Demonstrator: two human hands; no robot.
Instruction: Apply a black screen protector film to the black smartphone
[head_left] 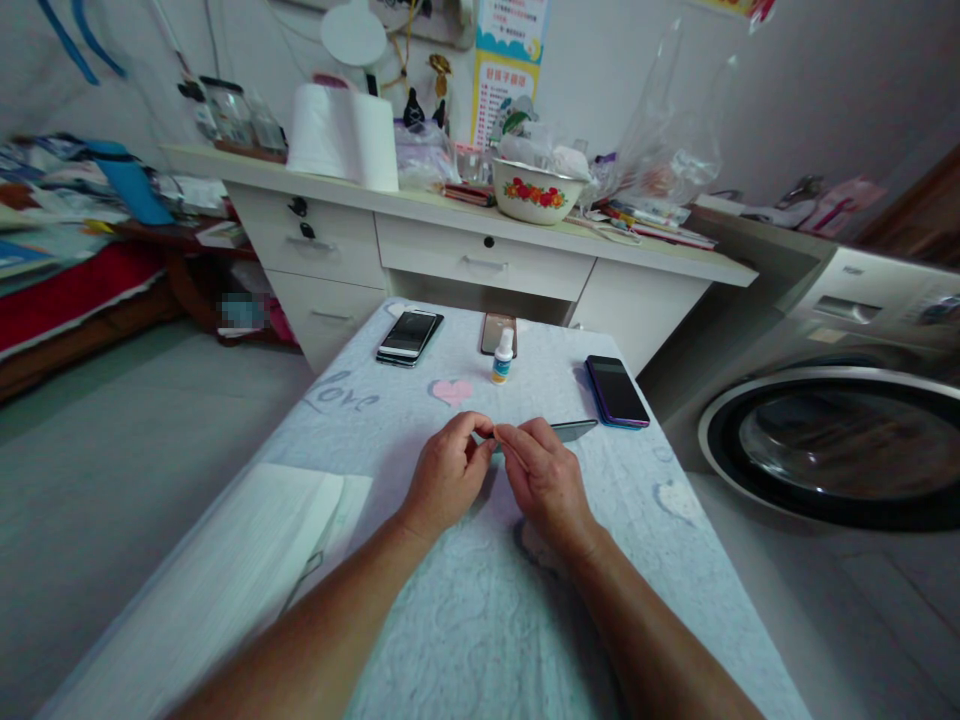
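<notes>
My left hand (451, 468) and my right hand (546, 478) meet at the fingertips over the middle of the cloth-covered table (480, 610). Both are pinched closed on something too small to make out. A dark, flat, phone-like object (576, 430) shows just beyond my right hand, partly hidden by it. Behind the hands a small white spray bottle (502, 358) stands upright in front of a brownish phone (491, 335). Stacked phones (409, 337) lie at the back left, and another stack with a dark-screened phone (618, 390) on top lies to the right.
White paper sheets (247, 530) cover the table's left side. Behind the table stands a white desk (480, 262) with a flowered bowl (536, 192) and a white covered object (343, 137) on it. A washing machine (847, 330) is at the right.
</notes>
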